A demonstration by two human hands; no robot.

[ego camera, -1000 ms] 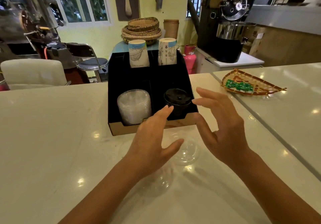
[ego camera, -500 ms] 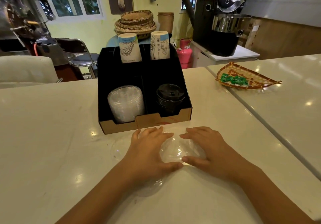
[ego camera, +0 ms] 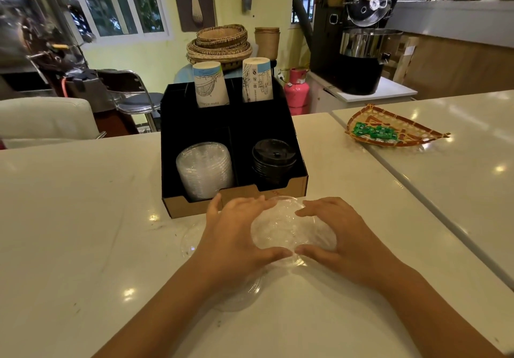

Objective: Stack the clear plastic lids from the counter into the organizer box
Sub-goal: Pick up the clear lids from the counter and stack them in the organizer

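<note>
Both hands cup one clear plastic lid (ego camera: 281, 229) between them on the pale tabletop (ego camera: 83, 218), just in front of the organizer box (ego camera: 194, 207). Left hand (ego camera: 239, 235) curves round the lid's left side and right hand (ego camera: 342, 235) round its right, fingers partly curled, thumb tips nearly meeting at the lid's near edge. The lid is round, domed and see-through, with glints of light on its ribbed surface. More clear lids lie flat on the tabletop: one (ego camera: 189, 243) showing left of the left hand, another (ego camera: 239, 299) under the left wrist. Inside the box, black within and brown cardboard outside, the front left compartment holds a stack of clear lids (ego camera: 204, 170); the front right compartment holds black lids (ego camera: 274, 160). Two paper cup stacks (ego camera: 211, 85) stand upside down in the box's rear compartments.
</note>
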